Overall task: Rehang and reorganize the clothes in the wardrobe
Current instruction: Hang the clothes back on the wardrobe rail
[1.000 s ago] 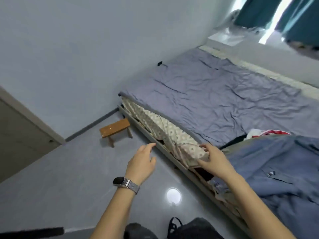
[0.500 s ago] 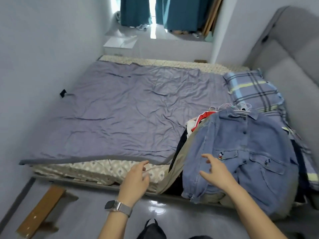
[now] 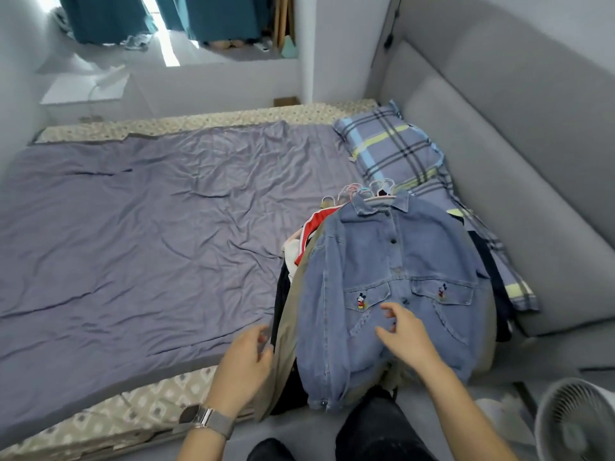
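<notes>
A pile of clothes on hangers lies on the right side of the bed. On top is a blue denim jacket (image 3: pixel 392 277) with small cartoon patches on its pockets. Under it show a beige garment (image 3: pixel 291 331), a red-and-white one (image 3: pixel 311 227) and dark clothes. Several plastic hanger hooks (image 3: pixel 362 191) stick out at the collar end. My right hand (image 3: pixel 404 331) hovers over the jacket's lower front, fingers loosely spread. My left hand (image 3: pixel 244 361), with a wristwatch, is at the pile's left edge beside the beige garment, fingers relaxed, holding nothing.
The bed's purple sheet (image 3: pixel 133 244) stretches left of the pile. A plaid pillow (image 3: pixel 396 151) lies against the grey padded headboard (image 3: pixel 515 161). A white fan (image 3: pixel 579 424) stands at bottom right. Teal curtains (image 3: pixel 106 15) hang beyond the bed.
The view has swung right from the floor and bed corner to the clothes pile. Both hands have moved onto the pile, the right over the denim jacket.
</notes>
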